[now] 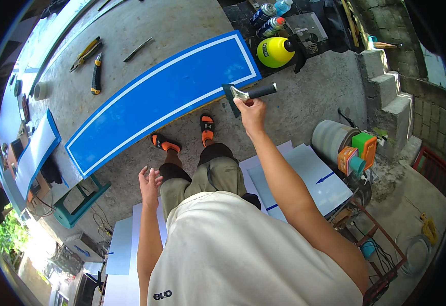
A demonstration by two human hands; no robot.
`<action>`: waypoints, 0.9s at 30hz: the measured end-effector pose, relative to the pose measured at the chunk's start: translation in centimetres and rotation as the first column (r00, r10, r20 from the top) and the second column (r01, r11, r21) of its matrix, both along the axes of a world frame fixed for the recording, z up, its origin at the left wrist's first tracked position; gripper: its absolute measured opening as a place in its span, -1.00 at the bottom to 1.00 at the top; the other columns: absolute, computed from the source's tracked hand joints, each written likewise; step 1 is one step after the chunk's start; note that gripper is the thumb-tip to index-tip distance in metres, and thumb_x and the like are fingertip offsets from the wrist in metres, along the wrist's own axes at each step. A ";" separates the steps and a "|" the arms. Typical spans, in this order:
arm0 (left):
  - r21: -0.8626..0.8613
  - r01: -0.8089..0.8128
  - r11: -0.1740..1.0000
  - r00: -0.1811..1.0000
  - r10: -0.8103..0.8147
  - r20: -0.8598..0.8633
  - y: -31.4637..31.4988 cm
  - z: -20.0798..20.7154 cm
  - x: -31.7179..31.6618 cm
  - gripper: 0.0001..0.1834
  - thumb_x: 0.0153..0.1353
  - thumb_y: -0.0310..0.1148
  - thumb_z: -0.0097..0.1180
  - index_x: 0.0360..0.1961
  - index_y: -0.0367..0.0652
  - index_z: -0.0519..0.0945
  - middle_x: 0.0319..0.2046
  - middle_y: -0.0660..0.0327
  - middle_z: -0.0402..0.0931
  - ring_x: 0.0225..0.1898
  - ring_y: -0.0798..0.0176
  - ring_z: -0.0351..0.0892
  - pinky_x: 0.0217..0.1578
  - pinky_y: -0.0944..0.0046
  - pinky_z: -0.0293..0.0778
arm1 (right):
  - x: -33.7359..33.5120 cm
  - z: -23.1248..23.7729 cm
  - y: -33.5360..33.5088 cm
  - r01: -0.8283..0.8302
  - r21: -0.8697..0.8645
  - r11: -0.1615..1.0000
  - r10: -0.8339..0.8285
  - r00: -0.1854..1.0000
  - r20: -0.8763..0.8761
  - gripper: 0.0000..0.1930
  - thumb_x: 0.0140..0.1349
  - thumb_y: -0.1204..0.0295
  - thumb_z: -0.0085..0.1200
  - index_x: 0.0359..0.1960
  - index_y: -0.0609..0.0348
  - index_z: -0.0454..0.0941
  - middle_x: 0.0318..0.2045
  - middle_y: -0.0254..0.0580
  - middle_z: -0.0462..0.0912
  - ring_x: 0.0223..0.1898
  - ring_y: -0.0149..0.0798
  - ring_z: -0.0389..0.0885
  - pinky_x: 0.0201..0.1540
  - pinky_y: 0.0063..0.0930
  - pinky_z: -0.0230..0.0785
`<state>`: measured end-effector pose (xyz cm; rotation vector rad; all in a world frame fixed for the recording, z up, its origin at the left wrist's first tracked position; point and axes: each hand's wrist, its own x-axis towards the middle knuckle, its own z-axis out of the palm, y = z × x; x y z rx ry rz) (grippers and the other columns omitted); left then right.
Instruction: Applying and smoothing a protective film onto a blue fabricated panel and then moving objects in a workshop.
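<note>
My right hand (252,115) grips a squeegee (261,91) with a black handle, a metal neck and a dark blade. The blade hangs at the near edge of a long blue sign panel (167,94), towards its right end; whether it touches the panel I cannot tell. A white border line runs round the panel, which lies on a grey worktable (182,23). My left hand (150,184) is held above my left thigh, fingers apart and nothing in it.
Pliers (86,52), a utility knife (96,76) and a slim pen-like tool (138,49) lie beyond the panel. At its right end stand a yellow spray bottle (274,52) and spray cans (270,26). White sheets (304,168), a bucket (330,135) and a green stool (70,217) surround me.
</note>
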<state>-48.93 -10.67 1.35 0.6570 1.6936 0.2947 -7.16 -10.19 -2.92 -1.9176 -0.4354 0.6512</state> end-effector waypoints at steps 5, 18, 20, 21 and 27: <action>0.052 0.144 0.988 0.989 -0.142 -0.035 -0.5 0.5 0.1 -0.39 0.52 -0.09 0.12 0.43 -0.12 0.25 0.00 0.10 0.64 -0.19 0.36 0.66 -0.14 0.34 0.54 | 1.9 -0.1 0.0 0.096 -0.048 0.994 -0.096 0.995 0.007 -0.75 0.13 0.41 0.47 -0.43 0.32 0.64 -0.51 -0.26 0.68 -0.48 -0.39 0.59 -0.35 -0.37 0.44; 0.008 0.175 0.985 0.977 -0.173 -0.129 -2.0 0.2 -1.9 -0.44 0.51 -0.17 0.15 0.38 -0.19 0.31 -0.14 0.17 0.63 -0.25 0.41 0.62 -0.23 0.38 0.49 | 8.0 -0.7 -2.1 0.225 0.036 0.974 -0.222 0.972 -0.077 -0.87 0.17 0.57 0.43 -0.33 0.29 0.69 -0.38 -0.37 0.70 -0.39 -0.54 0.58 -0.29 -0.59 0.38; 0.018 0.174 0.985 0.976 -0.170 -0.133 -2.0 0.2 -2.0 -0.44 0.51 -0.17 0.15 0.37 -0.19 0.32 -0.14 0.17 0.63 -0.25 0.41 0.62 -0.23 0.39 0.49 | 8.2 0.2 -2.5 0.272 0.167 0.948 -0.252 0.958 -0.134 -0.82 0.16 0.50 0.44 -0.36 0.32 0.67 -0.40 -0.33 0.71 -0.40 -0.47 0.59 -0.29 -0.46 0.42; 0.014 0.178 0.984 0.976 -0.174 -0.130 -2.0 0.3 -1.8 -0.44 0.51 -0.17 0.15 0.38 -0.19 0.32 -0.15 0.17 0.63 -0.25 0.41 0.62 -0.22 0.38 0.50 | 8.4 0.8 -2.5 0.288 0.167 0.943 -0.265 0.953 -0.149 -0.85 0.18 0.53 0.43 -0.33 0.31 0.69 -0.36 -0.35 0.71 -0.36 -0.50 0.60 -0.28 -0.50 0.41; -0.008 0.229 0.973 0.962 -0.228 -0.148 -2.2 0.2 -0.9 -0.44 0.50 -0.18 0.15 0.39 -0.17 0.32 -0.12 0.16 0.64 -0.23 0.39 0.63 -0.18 0.34 0.52 | 6.9 -0.1 -1.2 0.293 0.127 0.948 -0.266 0.945 -0.191 -0.83 0.15 0.54 0.45 -0.34 0.31 0.66 -0.37 -0.35 0.69 -0.37 -0.52 0.57 -0.29 -0.53 0.38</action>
